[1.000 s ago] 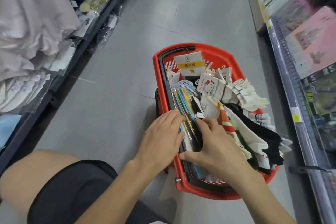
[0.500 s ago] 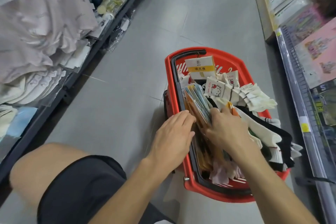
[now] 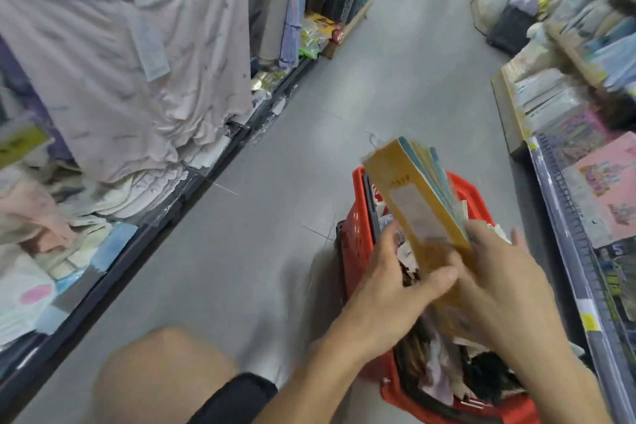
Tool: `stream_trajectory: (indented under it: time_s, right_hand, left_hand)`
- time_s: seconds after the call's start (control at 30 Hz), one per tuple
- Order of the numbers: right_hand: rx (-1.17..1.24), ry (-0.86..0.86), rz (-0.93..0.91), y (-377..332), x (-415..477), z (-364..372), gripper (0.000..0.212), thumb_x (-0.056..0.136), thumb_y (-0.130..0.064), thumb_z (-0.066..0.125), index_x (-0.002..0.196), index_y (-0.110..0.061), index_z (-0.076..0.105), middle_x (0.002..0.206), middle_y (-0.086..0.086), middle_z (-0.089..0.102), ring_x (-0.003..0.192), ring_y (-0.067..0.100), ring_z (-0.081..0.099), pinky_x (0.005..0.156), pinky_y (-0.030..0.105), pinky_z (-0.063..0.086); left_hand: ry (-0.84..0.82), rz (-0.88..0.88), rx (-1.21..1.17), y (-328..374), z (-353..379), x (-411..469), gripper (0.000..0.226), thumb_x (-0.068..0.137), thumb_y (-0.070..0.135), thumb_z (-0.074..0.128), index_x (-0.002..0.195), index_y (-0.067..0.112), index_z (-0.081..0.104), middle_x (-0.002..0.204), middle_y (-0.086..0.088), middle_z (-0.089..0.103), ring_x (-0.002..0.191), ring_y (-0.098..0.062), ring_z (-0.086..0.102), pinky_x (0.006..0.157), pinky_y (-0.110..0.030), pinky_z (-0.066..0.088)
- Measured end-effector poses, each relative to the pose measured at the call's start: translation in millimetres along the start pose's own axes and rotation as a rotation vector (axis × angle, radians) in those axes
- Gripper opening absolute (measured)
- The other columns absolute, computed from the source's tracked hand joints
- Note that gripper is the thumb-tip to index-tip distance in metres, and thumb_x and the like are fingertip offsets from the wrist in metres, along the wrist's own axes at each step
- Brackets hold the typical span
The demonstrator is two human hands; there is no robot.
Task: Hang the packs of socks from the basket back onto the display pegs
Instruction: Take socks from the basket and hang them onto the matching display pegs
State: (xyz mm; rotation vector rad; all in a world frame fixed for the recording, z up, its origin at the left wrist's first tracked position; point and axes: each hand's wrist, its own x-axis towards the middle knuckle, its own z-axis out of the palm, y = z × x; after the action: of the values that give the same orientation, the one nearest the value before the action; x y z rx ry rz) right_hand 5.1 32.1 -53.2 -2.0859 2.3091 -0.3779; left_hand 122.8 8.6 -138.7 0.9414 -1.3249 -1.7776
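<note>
Though smeared by motion blur, readable enough in outline. Up the middle of the frame, grey aisle floor [image 3: 344, 107]. Along the left edge, a rack of pale garments [image 3: 120, 62], hung above and heaped in folds below. Down the right edge, shelving [image 3: 554, 217] loaded with flat packaged goods, too blurred to name. At lower centre-right, on the floor, a red shopping basket [image 3: 358, 227] with a dark handle folded along its rim, stuffed with loose socks [image 3: 444, 379] in white, black and lilac. At the bottom left, a bare knee [image 3: 161, 379] and the hem of black shorts [image 3: 237, 396]. Raised above the basket, top tilted toward the upper left, a thick bundle of sock packs [image 3: 413, 196]: yellow card face in front, blue edges fanned behind, thin hanger hooks at the top. Clamped low down between both hands. Left hand [image 3: 389, 293] wrapped round the bundle's lower left, thumb curled across the yellow front. Right hand [image 3: 499, 282] gripping the lower right edge, one finger lifted clear.
</note>
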Motion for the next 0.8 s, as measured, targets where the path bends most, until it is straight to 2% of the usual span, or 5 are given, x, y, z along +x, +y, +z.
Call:
stream_trajectory:
  time_s: [0.1,0.43,0.6,0.7,0.8]
  right_hand:
    - [0.168,0.07,-0.089,-72.4,-14.7,-27.0,0.031,0.08,-0.028,0.054,0.109,-0.038,0.057,0.083,-0.018,0.06,0.079,0.011,0.06,0.063,0.038,0.044]
    - [0.57,-0.246,-0.543,-248.7,-14.4,-224.0,0.06,0.077,-0.073,0.055,0.116,-0.029,0.068,0.116,-0.012,0.057,0.096,0.006,0.052,0.093,0.004,0.034]
    - [0.91,-0.422,-0.47,-308.4,1.8,-361.7,0.074,0.049,-0.065,0.086,0.111,-0.069,0.047,0.113,-0.034,0.049,0.098,-0.004,0.056,0.072,0.022,0.052]
    - [0.974,-0.543,-0.527,-341.6,-3.7,-423.8,0.074,0.041,-0.06,0.078,0.109,-0.064,0.05,0.108,-0.039,0.055,0.096,-0.011,0.056,0.073,0.019,0.05]
    - [1.08,-0.727,-0.566,-377.2,-27.6,-471.7,0.061,0.047,-0.042,0.085,0.104,-0.046,0.063,0.102,-0.027,0.069,0.09,-0.009,0.062,0.075,0.008,0.047]
  left_hand:
    - [0.031,0.119,-0.239,41.7,-15.5,-29.3,0.084,0.076,0.055,0.072,0.139,0.06,0.016,0.124,0.044,0.056,0.121,0.017,0.051,0.102,-0.012,0.041]
    - [0.529,-0.165,-0.729,277.7,-97.6,-231.9,0.029,0.042,0.036,0.078,0.06,0.014,0.075,0.061,-0.004,0.068,0.051,-0.016,0.067,0.05,-0.02,0.049]
    - [0.827,-0.237,-0.688,440.7,-63.9,-325.7,0.046,0.041,0.028,0.081,0.079,0.003,0.077,0.11,-0.022,0.072,0.118,-0.038,0.063,0.107,-0.042,0.045]
    - [0.947,-0.231,-0.65,518.2,-32.1,-379.6,0.015,0.055,0.018,0.082,0.067,0.01,0.077,0.104,-0.022,0.072,0.102,-0.032,0.069,0.089,-0.038,0.053]
    - [1.053,-0.082,-0.776,556.1,-16.3,-428.0,0.074,0.043,0.026,0.082,0.108,-0.007,0.074,0.117,-0.027,0.069,0.112,-0.039,0.065,0.104,-0.05,0.047]
